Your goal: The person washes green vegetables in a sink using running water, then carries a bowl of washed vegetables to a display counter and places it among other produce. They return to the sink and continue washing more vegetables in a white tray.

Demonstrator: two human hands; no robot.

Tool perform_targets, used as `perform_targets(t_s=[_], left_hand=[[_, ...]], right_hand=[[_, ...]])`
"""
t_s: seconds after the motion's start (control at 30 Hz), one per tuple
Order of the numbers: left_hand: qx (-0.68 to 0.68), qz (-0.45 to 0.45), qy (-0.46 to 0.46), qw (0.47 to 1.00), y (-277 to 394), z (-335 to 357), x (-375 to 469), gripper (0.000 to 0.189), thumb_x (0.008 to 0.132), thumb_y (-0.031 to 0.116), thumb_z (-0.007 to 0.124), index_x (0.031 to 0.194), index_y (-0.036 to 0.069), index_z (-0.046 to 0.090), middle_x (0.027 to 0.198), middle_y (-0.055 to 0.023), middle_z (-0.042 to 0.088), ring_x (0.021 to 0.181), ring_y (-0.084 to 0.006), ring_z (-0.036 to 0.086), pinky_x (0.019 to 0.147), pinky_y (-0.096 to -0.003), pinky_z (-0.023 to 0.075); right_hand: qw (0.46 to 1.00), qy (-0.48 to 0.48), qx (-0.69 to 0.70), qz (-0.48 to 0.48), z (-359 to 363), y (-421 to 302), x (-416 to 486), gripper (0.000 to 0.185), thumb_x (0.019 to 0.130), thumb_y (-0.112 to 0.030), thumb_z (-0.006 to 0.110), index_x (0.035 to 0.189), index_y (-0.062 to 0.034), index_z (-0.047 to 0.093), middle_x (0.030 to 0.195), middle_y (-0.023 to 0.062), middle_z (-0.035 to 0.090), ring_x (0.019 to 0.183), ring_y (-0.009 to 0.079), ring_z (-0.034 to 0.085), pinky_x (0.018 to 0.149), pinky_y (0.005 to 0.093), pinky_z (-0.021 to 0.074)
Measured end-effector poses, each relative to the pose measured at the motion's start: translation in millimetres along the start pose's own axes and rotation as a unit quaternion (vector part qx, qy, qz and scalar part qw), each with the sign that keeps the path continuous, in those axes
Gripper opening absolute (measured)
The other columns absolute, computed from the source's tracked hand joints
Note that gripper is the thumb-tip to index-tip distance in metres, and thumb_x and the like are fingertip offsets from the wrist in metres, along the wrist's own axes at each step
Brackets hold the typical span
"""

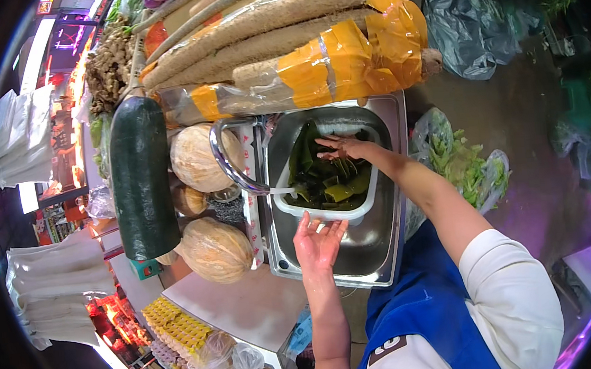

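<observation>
A white plastic tub [320, 215] of water and dark green leafy strips [340, 191], which look like kelp, sits in a stainless steel sink [368, 251]. My right hand [342, 147] reaches in from the right, fingers spread over the strips near the tub's far side; it grips nothing that shows. My left hand [321, 242] is wet and palm up at the tub's near wall, fingertips against the outside just below the rim. A curved chrome faucet [231, 163] arches over from the left, its white spout tip [281, 190] at the tub's left edge.
Long wrapped yams [264, 46] lie beyond the sink. A big winter melon [141, 178] and wrapped pumpkins [216, 249] stand left. A pale counter [237, 303] and egg trays [182, 328] are at lower left. Bagged leafy greens [460, 166] lie at right, a dark plastic bag [471, 30] behind them.
</observation>
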State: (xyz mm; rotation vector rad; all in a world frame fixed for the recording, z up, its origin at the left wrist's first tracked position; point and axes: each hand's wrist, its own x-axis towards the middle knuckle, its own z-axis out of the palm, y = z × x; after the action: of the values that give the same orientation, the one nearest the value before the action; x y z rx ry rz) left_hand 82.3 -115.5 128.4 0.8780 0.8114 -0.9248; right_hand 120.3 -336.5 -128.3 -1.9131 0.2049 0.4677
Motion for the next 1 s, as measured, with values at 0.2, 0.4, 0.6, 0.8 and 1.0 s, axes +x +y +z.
perform_targets(t_s=[0.2, 0.4, 0.6, 0.8, 1.0], left_hand=[[-0.002, -0.01, -0.031, 0.999, 4, 7, -4, 0.099, 0.093, 0.033, 0.066, 0.153, -0.004, -0.004, 0.154, -0.032, 0.007, 0.144, -0.0466, 0.02, 0.116, -0.0606, 0.0261], [-0.018, -0.021, -0.01, 1.0, 1, -13, -1, 0.089, 0.094, 0.033, 0.064, 0.152, -0.005, 0.009, 0.154, -0.0299, 0.015, 0.144, -0.0447, 0.022, 0.117, -0.061, 0.0258], [0.063, -0.051, 0.043, 0.996, -8, -84, 21, 0.072, 0.094, 0.037, 0.064, 0.146, 0.0, 0.03, 0.147, -0.0226, 0.035, 0.137, -0.0397, 0.038, 0.111, -0.06, 0.034], [0.11, -0.087, 0.213, 0.967, -55, -171, 82, 0.046, 0.091, 0.034, 0.06, 0.128, 0.007, 0.055, 0.127, -0.0129, 0.06, 0.121, -0.0351, 0.054, 0.103, -0.0552, 0.0414], [0.105, -0.129, 0.202, 0.965, -65, -170, 103, 0.046, 0.09, 0.035, 0.058, 0.128, 0.009, 0.057, 0.121, -0.0115, 0.063, 0.117, -0.033, 0.057, 0.101, -0.0573, 0.0429]], right_hand=[[0.999, -0.017, -0.03, 0.032, -13, -16, -9, 0.098, 0.081, -0.088, 0.038, 0.16, -0.0342, 0.015, 0.167, 0.005, 0.012, 0.151, 0.0317, 0.019, 0.122, 0.0481, 0.0139], [0.999, -0.003, -0.031, 0.034, -5, -24, -15, 0.092, 0.086, -0.083, 0.039, 0.159, -0.0323, 0.019, 0.166, 0.0089, 0.017, 0.151, 0.0334, 0.019, 0.122, 0.0464, 0.0148], [0.987, 0.1, -0.123, 0.0, 31, -33, -31, 0.082, 0.09, -0.077, 0.041, 0.157, -0.0321, 0.026, 0.164, 0.0072, 0.023, 0.147, 0.0446, 0.023, 0.12, 0.0555, 0.0132], [0.937, 0.205, -0.273, -0.068, 90, -48, -64, 0.079, 0.088, -0.066, 0.055, 0.154, -0.0259, 0.036, 0.16, 0.0118, 0.03, 0.144, 0.0453, 0.027, 0.119, 0.0597, 0.0131], [0.93, 0.193, -0.31, -0.046, 88, -52, -54, 0.077, 0.092, -0.068, 0.047, 0.154, -0.0246, 0.034, 0.161, 0.0102, 0.027, 0.147, 0.042, 0.019, 0.12, 0.0577, 0.0109]])
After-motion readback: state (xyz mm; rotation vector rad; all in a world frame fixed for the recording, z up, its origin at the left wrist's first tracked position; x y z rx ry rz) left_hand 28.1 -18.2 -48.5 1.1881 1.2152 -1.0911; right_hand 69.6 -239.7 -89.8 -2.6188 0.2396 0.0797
